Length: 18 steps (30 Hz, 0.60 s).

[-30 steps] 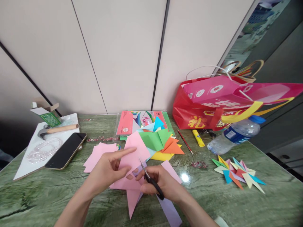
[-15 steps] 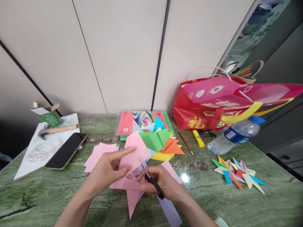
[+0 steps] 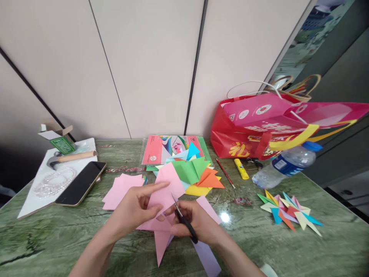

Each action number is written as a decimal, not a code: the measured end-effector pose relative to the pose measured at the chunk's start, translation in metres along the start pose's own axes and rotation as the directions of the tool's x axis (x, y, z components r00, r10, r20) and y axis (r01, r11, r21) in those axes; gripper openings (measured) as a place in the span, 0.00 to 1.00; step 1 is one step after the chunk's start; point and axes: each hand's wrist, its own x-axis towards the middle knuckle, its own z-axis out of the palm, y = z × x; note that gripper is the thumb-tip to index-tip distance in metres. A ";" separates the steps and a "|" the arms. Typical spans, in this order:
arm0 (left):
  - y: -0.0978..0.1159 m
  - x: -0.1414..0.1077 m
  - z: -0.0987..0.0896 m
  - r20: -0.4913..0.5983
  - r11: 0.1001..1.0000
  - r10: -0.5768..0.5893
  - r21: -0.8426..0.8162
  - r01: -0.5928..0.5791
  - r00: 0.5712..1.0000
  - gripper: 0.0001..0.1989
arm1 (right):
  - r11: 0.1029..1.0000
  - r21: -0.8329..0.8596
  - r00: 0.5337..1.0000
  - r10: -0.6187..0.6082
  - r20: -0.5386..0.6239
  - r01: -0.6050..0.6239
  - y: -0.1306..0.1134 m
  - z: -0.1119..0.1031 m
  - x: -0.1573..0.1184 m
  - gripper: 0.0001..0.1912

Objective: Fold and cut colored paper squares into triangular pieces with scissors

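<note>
Now have a white board (image 3: 30,200) along the worktop's (image 3: 115,250) left edge, carrying a small box (image 3: 62,144), a hammer (image 3: 76,157), clear beads (image 3: 53,182) and, overlapping its right side, a black phone (image 3: 80,182). Next see pink sheets (image 3: 121,192) lying flat. Pinch a pink paper (image 3: 165,188) in the left hand (image 3: 134,206), half closed, with thumb and forefinger pressed on it, about midway between the worktop's left and right edges. Behind it, see green folded paper (image 3: 190,170) in front of a paper pack (image 3: 155,148) at the back edge. Curl the right hand (image 3: 197,221) closed around black-handled scissors (image 3: 188,229), tip at the pink paper's right side; cannot tell how far apart the blades stand. Farther right, have a pencil (image 3: 225,173), a glue stick (image 3: 241,169), a red bag (image 3: 227,130), a tilted bottle (image 3: 288,165) and, toward the right edge, colourful paper stars (image 3: 291,211).
</note>
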 end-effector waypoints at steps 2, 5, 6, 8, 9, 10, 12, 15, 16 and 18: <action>0.000 0.000 0.002 0.014 1.000 0.002 -0.011 -0.002 1.000 0.24 | 1.000 0.015 1.000 -0.019 0.016 0.019 -0.001 0.000 0.000 0.27; -0.001 0.001 0.002 0.019 1.000 -0.002 -0.022 0.003 1.000 0.24 | 1.000 0.020 0.999 -0.024 0.030 0.023 -0.002 -0.001 0.001 0.27; -0.001 0.001 0.002 0.019 1.000 -0.003 -0.020 0.003 1.000 0.24 | 1.000 0.019 0.999 -0.021 0.033 0.021 -0.002 -0.001 0.001 0.27; -0.002 0.001 0.001 0.021 1.000 -0.001 -0.007 0.001 1.000 0.24 | 1.000 0.016 0.999 -0.015 0.035 0.014 -0.001 -0.001 0.001 0.27; -0.002 0.001 0.001 0.025 1.000 0.001 -0.002 -0.001 1.000 0.24 | 1.000 0.010 0.999 -0.012 0.033 0.012 -0.001 -0.002 0.001 0.27; -0.002 0.001 0.001 0.030 1.000 0.001 0.005 -0.002 1.000 0.25 | 1.000 0.003 1.000 -0.011 0.027 0.011 -0.001 -0.002 0.000 0.27; -0.001 0.001 0.001 0.035 1.000 0.002 0.017 -0.003 0.999 0.25 | 1.000 -0.008 1.000 -0.012 0.021 0.012 -0.001 -0.002 0.000 0.27; 0.000 0.000 0.000 0.029 0.999 0.004 0.049 -0.006 1.000 0.25 | 1.000 -0.001 1.000 -0.014 0.023 0.014 0.000 -0.003 0.000 0.26; 0.000 0.000 0.000 0.023 0.998 0.007 0.060 -0.008 1.000 0.25 | 1.000 0.002 1.000 -0.015 0.024 0.015 -0.001 -0.002 0.000 0.26; 0.001 0.001 0.000 0.016 0.998 0.011 0.068 -0.012 1.000 0.24 | 1.000 0.001 1.000 -0.024 0.019 0.024 -0.001 -0.002 0.000 0.26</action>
